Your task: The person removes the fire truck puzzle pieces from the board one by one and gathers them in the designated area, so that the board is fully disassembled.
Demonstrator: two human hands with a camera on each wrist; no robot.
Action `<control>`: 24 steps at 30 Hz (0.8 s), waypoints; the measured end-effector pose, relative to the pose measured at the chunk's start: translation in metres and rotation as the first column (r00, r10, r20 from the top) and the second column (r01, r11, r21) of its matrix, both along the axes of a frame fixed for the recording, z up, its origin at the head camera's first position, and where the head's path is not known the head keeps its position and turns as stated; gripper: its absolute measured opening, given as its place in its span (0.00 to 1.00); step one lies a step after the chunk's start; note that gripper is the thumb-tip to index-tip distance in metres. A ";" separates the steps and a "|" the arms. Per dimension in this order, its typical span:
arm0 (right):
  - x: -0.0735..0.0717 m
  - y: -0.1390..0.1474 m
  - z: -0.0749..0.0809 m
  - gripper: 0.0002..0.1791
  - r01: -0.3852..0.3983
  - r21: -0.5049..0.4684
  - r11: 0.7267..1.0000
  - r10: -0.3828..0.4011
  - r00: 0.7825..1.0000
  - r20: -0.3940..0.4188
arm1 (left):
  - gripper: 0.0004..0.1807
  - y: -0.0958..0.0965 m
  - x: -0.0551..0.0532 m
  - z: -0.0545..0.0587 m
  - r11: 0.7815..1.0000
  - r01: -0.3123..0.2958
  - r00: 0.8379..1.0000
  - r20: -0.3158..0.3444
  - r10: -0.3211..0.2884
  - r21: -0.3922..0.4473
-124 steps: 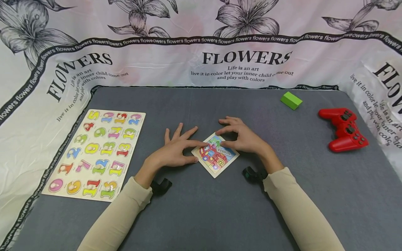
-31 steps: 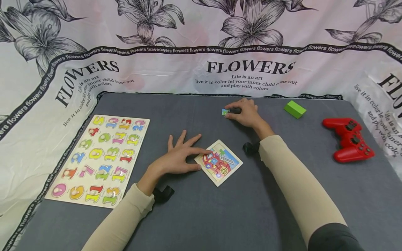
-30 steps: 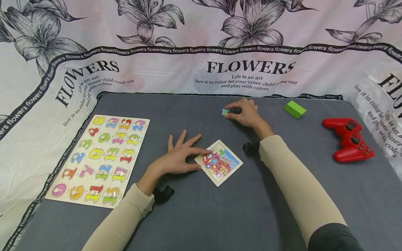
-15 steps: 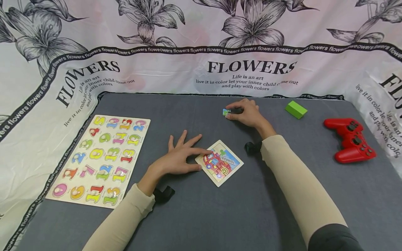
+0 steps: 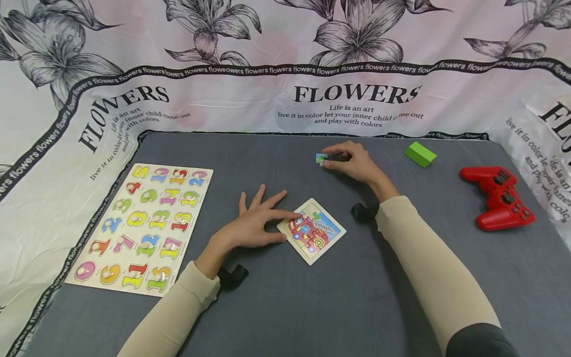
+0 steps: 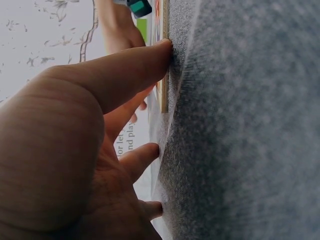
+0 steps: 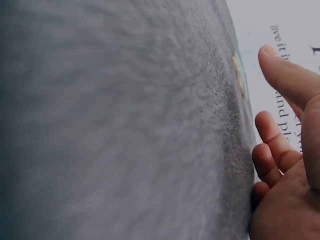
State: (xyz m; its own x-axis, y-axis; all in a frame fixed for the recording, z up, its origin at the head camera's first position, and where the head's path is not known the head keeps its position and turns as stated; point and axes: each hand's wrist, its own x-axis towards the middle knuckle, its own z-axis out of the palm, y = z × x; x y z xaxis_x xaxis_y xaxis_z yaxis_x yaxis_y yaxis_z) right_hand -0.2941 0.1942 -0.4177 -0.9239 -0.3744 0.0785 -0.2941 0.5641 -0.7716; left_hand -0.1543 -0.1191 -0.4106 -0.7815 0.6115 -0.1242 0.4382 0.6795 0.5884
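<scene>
A small square jigsaw puzzle [image 5: 318, 237] with a red fire truck picture lies turned like a diamond at mid-table. Its far corner shows bare pale wood. My left hand [image 5: 252, 225] rests at its left side, fingers spread, the index fingertip on the picture and the thumb at the edge. In the left wrist view the thumb meets the board's edge [image 6: 165, 95]. Farther back, a small blue-green puzzle piece [image 5: 320, 158] lies on the cloth. My right hand [image 5: 357, 161] is just right of it; the right wrist view shows the thumb apart from the puzzle piece [image 7: 240, 75].
On the left lies a cream number board [image 5: 189, 230] with colourful knobbed digits. A green block [image 5: 421, 154] sits at the back right, and a red game controller [image 5: 499, 198] lies at the far right. A floral printed sheet [image 5: 250, 99] hangs behind the grey table.
Over four seconds my right hand has gone from the puzzle to the back of the table, carrying a piece there; now its fingers are off it. The left hand stays at the puzzle.
</scene>
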 end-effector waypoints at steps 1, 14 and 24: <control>0.003 0.001 0.000 0.22 -0.009 -0.023 1.000 0.009 1.000 -0.002 | 0.30 0.000 0.000 0.000 1.000 0.000 1.000 0.000 0.000 0.002; 0.071 0.013 0.013 0.31 -0.293 0.210 0.933 0.284 0.956 0.072 | 0.30 0.000 0.002 0.001 1.000 0.000 1.000 -0.014 0.000 -0.004; 0.114 0.014 0.021 0.46 -0.306 0.383 0.871 0.320 0.947 0.030 | 0.30 0.001 0.002 0.002 1.000 0.006 1.000 -0.030 -0.006 -0.006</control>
State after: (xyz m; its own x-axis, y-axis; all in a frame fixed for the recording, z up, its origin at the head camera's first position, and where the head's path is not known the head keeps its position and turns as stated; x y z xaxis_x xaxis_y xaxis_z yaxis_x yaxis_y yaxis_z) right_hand -0.1796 0.2079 -0.3969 -0.7528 -0.6508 -0.0990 -0.5254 0.6846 -0.5052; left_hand -0.1522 -0.1182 -0.4085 -0.7814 0.6152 -0.1043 0.4596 0.6805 0.5708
